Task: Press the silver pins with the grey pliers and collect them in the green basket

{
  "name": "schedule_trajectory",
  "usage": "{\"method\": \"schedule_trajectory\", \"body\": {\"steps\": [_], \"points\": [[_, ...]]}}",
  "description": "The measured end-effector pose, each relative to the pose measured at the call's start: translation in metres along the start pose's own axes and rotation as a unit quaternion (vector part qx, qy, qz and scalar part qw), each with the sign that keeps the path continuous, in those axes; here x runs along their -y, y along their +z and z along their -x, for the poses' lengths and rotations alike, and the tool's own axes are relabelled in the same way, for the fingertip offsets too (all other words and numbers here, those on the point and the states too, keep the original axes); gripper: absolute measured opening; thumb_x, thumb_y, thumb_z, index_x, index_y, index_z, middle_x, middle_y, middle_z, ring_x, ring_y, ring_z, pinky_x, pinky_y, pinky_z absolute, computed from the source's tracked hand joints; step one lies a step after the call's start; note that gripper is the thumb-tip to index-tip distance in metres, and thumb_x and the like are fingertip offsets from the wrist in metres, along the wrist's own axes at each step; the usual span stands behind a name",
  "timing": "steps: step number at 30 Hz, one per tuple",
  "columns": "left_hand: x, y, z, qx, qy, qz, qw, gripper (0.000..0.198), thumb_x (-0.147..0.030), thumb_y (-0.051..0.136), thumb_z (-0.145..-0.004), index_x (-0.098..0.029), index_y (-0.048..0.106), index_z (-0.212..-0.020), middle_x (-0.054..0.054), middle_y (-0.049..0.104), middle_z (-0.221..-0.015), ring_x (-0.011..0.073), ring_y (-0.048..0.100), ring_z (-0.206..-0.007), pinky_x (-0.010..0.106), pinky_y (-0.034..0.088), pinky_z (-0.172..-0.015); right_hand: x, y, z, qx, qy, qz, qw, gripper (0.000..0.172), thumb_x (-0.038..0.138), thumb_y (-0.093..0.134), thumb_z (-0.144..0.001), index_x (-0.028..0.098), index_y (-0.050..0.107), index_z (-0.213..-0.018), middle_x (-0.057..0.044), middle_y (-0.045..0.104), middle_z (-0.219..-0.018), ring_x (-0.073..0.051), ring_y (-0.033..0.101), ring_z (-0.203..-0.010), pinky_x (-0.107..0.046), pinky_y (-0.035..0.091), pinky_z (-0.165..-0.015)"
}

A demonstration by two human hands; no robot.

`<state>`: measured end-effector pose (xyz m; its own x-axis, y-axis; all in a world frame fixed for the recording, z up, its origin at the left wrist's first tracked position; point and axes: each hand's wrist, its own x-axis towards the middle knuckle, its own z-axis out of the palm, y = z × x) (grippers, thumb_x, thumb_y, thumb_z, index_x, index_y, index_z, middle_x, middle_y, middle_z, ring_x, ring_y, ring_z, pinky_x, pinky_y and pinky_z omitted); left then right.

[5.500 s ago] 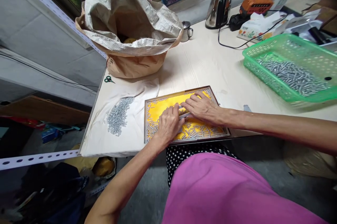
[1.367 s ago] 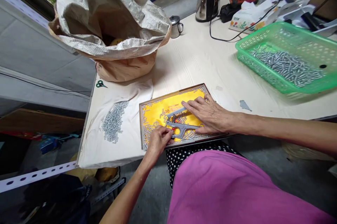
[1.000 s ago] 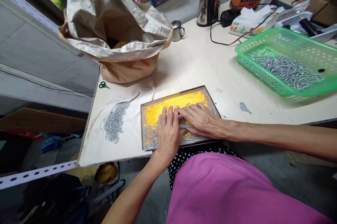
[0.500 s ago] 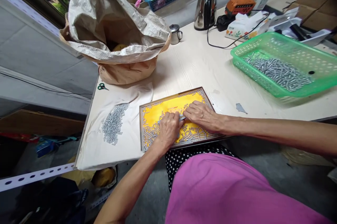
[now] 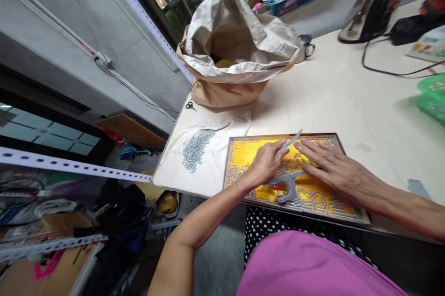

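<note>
A framed yellow tray [image 5: 344, 147] lies at the table's front edge, strewn with several small metal pins [image 5: 320, 201]. My left hand [image 5: 267, 162] is closed on the handle of a grey metal plier-like hand tool [image 5: 288, 182], whose upper arm sticks up towards the back. My right hand [image 5: 333, 166] lies flat and open on the tray just right of the tool, fingers spread over the pins.
A pile of metal pins [image 5: 195, 149] lies on a white cloth [image 5: 222, 148] left of the tray. Behind stand a large open paper sack [image 5: 236, 55], small scissors [image 5: 189, 105], a steel mug [image 5: 306, 46], a kettle [image 5: 371, 9] and a green basket [image 5: 433, 97].
The view has swung left. My left hand has lifted the tool so its handles are open and showing. My right hand has spread flat beside it.
</note>
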<state>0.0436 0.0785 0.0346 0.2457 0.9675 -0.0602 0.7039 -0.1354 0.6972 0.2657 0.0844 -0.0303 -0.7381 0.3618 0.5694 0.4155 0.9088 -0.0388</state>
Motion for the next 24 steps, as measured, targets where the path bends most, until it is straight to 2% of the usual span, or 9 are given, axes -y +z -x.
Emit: {"method": "schedule_trajectory", "body": {"steps": [3, 5, 9, 11, 13, 16, 19, 21, 24], "points": [[0.003, -0.004, -0.012, -0.051, -0.041, 0.093, 0.994, 0.030, -0.024, 0.050, -0.096, -0.017, 0.068, -0.120, 0.009, 0.073, -0.111, 0.0205, 0.066, -0.101, 0.034, 0.053, -0.090, 0.011, -0.007, -0.004, 0.020, -0.010, 0.038, 0.999, 0.029, 0.007, 0.033, -0.095, 0.018, 0.057, -0.107, -0.009, 0.067, -0.103, -0.022, 0.062, -0.099, -0.047, 0.040, -0.100], [0.002, -0.003, -0.017, -0.064, -0.075, 0.124, 0.987, 0.030, -0.025, 0.052, -0.095, -0.016, 0.070, -0.116, 0.007, 0.075, -0.102, 0.0203, 0.068, -0.094, 0.032, 0.055, -0.083, 0.020, -0.013, -0.011, 0.052, 0.003, 0.063, 0.997, 0.023, 0.010, 0.037, -0.096, 0.018, 0.058, -0.096, -0.003, 0.064, -0.078, -0.019, 0.060, -0.074, -0.041, 0.043, -0.090], [-0.007, 0.004, -0.020, -0.080, -0.066, 0.159, 0.982, 0.029, -0.025, 0.055, -0.093, -0.018, 0.072, -0.116, 0.006, 0.076, -0.102, 0.0183, 0.067, -0.089, 0.032, 0.056, -0.081, 0.031, -0.019, -0.018, 0.080, 0.052, 0.046, 0.994, 0.023, 0.018, 0.036, -0.098, 0.019, 0.055, -0.087, -0.002, 0.061, -0.074, -0.018, 0.056, -0.063, -0.035, 0.038, -0.069], [-0.009, 0.002, -0.018, -0.078, -0.042, 0.157, 0.984, 0.028, -0.027, 0.057, -0.093, -0.018, 0.072, -0.115, 0.008, 0.075, -0.106, 0.0185, 0.067, -0.091, 0.033, 0.055, -0.085, 0.032, -0.020, -0.016, 0.084, 0.055, -0.008, 0.995, 0.024, 0.015, 0.034, -0.097, 0.020, 0.054, -0.088, -0.001, 0.062, -0.075, -0.016, 0.056, -0.063, -0.033, 0.036, -0.066], [-0.001, -0.011, -0.013, -0.101, -0.035, 0.134, 0.985, 0.027, -0.029, 0.057, -0.093, -0.018, 0.073, -0.112, 0.010, 0.074, -0.110, 0.0191, 0.067, -0.095, 0.034, 0.054, -0.087, 0.031, -0.020, -0.010, 0.074, 0.062, -0.047, 0.994, 0.023, 0.014, 0.034, -0.096, 0.022, 0.055, -0.090, -0.002, 0.064, -0.079, -0.017, 0.058, -0.067, -0.032, 0.037, -0.068], [0.034, -0.053, 0.007, -0.194, -0.072, 0.017, 0.978, 0.025, -0.027, 0.053, -0.095, -0.018, 0.074, -0.105, 0.011, 0.073, -0.107, 0.0201, 0.065, -0.097, 0.036, 0.052, -0.089, 0.026, -0.023, 0.004, 0.045, 0.081, -0.073, 0.993, 0.020, 0.019, 0.039, -0.096, 0.023, 0.058, -0.097, -0.005, 0.069, -0.087, -0.018, 0.061, -0.072, -0.033, 0.041, -0.069], [0.087, -0.102, 0.040, -0.259, -0.195, -0.210, 0.922, 0.023, -0.025, 0.055, -0.094, -0.015, 0.075, -0.096, 0.011, 0.072, -0.102, 0.0239, 0.062, -0.101, 0.039, 0.047, -0.093, 0.018, -0.022, 0.022, 0.012, 0.087, -0.091, 0.992, 0.023, 0.023, 0.045, -0.093, 0.026, 0.062, -0.108, -0.008, 0.072, -0.098, -0.022, 0.065, -0.079, -0.035, 0.046, -0.070], [0.118, -0.124, 0.063, -0.221, -0.301, -0.307, 0.875, 0.025, -0.027, 0.053, -0.094, -0.015, 0.075, -0.093, 0.013, 0.071, -0.103, 0.0269, 0.060, -0.104, 0.038, 0.047, -0.087, 0.013, -0.018, 0.035, 0.007, 0.102, -0.096, 0.990, 0.027, 0.023, 0.049, -0.091, 0.028, 0.064, -0.113, -0.010, 0.072, -0.103, -0.024, 0.067, -0.085, -0.037, 0.049, -0.072], [0.148, -0.132, 0.088, -0.171, -0.359, -0.351, 0.848, 0.024, -0.029, 0.054, -0.092, -0.016, 0.074, -0.088, 0.014, 0.069, -0.105, 0.0289, 0.058, -0.107, 0.036, 0.046, -0.082, 0.013, -0.007, 0.051, 0.016, 0.131, -0.087, 0.987, 0.029, 0.022, 0.050, -0.089, 0.031, 0.066, -0.112, -0.011, 0.072, -0.104, -0.026, 0.068, -0.088, -0.040, 0.050, -0.074]]}}
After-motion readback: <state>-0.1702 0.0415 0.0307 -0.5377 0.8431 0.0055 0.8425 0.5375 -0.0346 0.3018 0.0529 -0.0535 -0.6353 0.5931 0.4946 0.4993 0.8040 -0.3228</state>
